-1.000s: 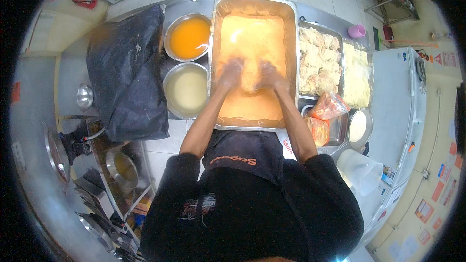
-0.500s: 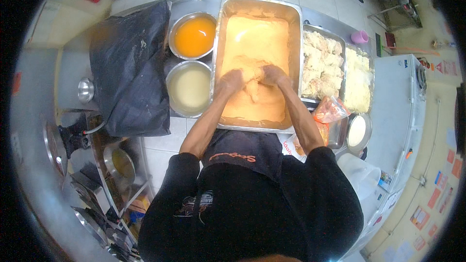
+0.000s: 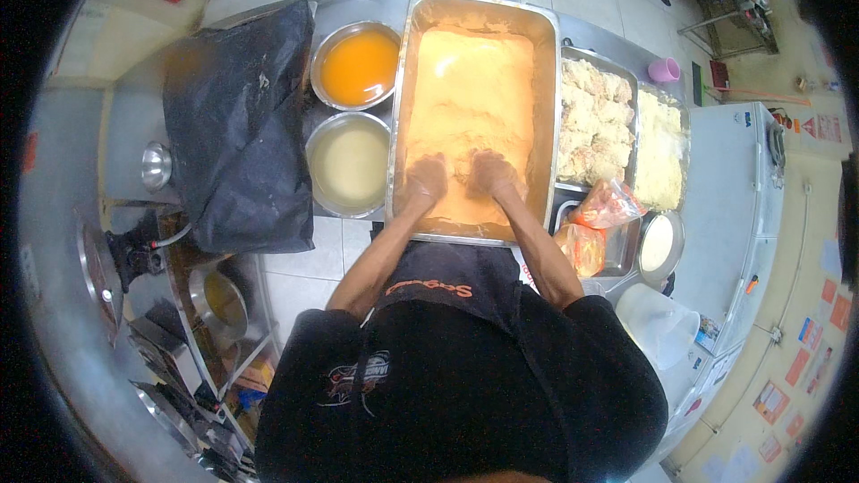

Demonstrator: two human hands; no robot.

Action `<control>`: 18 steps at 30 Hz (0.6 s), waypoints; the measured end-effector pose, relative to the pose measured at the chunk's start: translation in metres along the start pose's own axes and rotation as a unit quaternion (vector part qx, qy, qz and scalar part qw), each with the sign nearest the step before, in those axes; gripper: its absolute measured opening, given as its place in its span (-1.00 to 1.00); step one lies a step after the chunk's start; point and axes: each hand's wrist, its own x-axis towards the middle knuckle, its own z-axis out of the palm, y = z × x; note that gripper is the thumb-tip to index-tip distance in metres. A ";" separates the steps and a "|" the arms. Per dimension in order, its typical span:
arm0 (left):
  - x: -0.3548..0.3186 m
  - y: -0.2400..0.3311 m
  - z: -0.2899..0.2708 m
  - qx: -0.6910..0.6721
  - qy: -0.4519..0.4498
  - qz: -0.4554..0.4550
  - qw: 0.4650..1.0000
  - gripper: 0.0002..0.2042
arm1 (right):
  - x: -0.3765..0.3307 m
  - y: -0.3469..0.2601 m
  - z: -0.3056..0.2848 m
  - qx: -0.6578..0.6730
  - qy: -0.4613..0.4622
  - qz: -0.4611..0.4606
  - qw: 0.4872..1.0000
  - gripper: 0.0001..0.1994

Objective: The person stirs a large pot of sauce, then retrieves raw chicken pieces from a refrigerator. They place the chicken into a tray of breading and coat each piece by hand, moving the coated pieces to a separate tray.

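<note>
A deep steel tray [image 3: 546,125] holds a bed of pale orange powder, like seasoned flour [image 3: 474,80]. Both hands are down in the near half of the powder, side by side with a small gap between them. My left hand [image 3: 428,179] lies on the left, dusted with powder. My right hand [image 3: 492,174] is to the right of it. The fingers of both are blurred and partly sunk in the powder, so their closing is unclear. A lumpy, powder-coated patch [image 3: 462,165] shows between the hands; whether a piece of food is there I cannot make out.
Left of the tray stand a bowl of orange liquid [image 3: 360,69] and a bowl of cloudy pale liquid [image 3: 350,164]. A black cover [image 3: 242,134] lies farther left. On the right are a tray of coated pieces [image 3: 594,121], bagged orange food [image 3: 582,249] and a pink cup [image 3: 663,70].
Both hands have moved nearer to me within the tray. A powder-coated lump that showed between them is no longer distinct. The forearms have drawn back.
</note>
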 end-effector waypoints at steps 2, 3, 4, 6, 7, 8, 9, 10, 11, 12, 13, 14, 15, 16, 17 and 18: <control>0.001 -0.001 0.014 -0.077 0.032 0.000 0.996 -0.69 | -0.001 0.002 -0.006 -0.002 0.049 0.009 0.999 -0.51; 0.004 -0.003 0.018 -0.098 0.044 -0.019 0.994 -0.68 | 0.001 0.002 -0.011 0.002 0.026 0.032 0.999 -0.49; 0.010 -0.005 0.018 -0.133 0.022 -0.014 0.991 -0.66 | 0.005 0.003 -0.017 0.021 -0.034 0.036 0.999 -0.47; 0.022 -0.011 0.007 -0.142 0.097 0.048 0.984 -0.61 | 0.015 0.009 -0.028 0.055 -0.018 0.063 0.996 -0.40; 0.028 -0.014 -0.001 -0.115 0.193 0.105 0.969 -0.58 | 0.020 0.015 -0.033 0.070 0.057 0.086 0.992 -0.36; 0.031 -0.016 -0.011 -0.079 0.251 0.142 0.954 -0.54 | 0.023 0.025 -0.037 0.089 0.111 0.125 0.982 -0.31; 0.033 -0.018 -0.021 -0.114 0.235 0.137 0.955 -0.53 | 0.024 0.036 -0.039 0.075 0.178 0.031 0.981 -0.31; 0.031 -0.019 -0.029 -0.141 0.182 0.114 0.966 -0.53 | 0.022 0.049 -0.039 0.065 0.224 -0.045 0.971 -0.30; 0.028 -0.019 -0.034 -0.173 0.162 0.117 0.965 -0.52 | 0.019 0.061 -0.036 0.055 0.295 -0.152 0.942 -0.29; 0.022 -0.015 -0.035 -0.155 0.074 0.057 0.984 -0.54 | 0.014 0.070 -0.029 0.032 0.240 -0.110 0.964 -0.27; 0.010 -0.013 -0.030 -0.142 0.018 0.024 0.989 -0.57 | 0.006 0.075 -0.020 0.010 0.213 -0.099 0.972 -0.24; -0.001 -0.012 -0.023 -0.119 -0.023 -0.023 0.992 -0.60 | 0.000 0.074 -0.008 -0.030 0.195 -0.051 0.979 -0.24; -0.009 -0.006 -0.011 -0.136 -0.034 -0.009 0.990 -0.62 | -0.007 0.070 0.002 -0.058 0.089 -0.017 0.994 -0.23; -0.015 0.001 0.004 -0.144 -0.032 -0.009 0.989 -0.64 | -0.013 0.061 0.011 -0.081 0.013 0.047 0.995 -0.24; -0.019 0.009 0.020 -0.152 -0.029 -0.008 0.988 -0.66 | -0.019 0.052 0.016 -0.054 -0.012 0.067 0.996 -0.24; -0.018 0.012 0.034 -0.160 -0.027 -0.008 0.987 -0.67 | -0.023 0.037 0.021 -0.006 -0.013 0.078 0.997 -0.24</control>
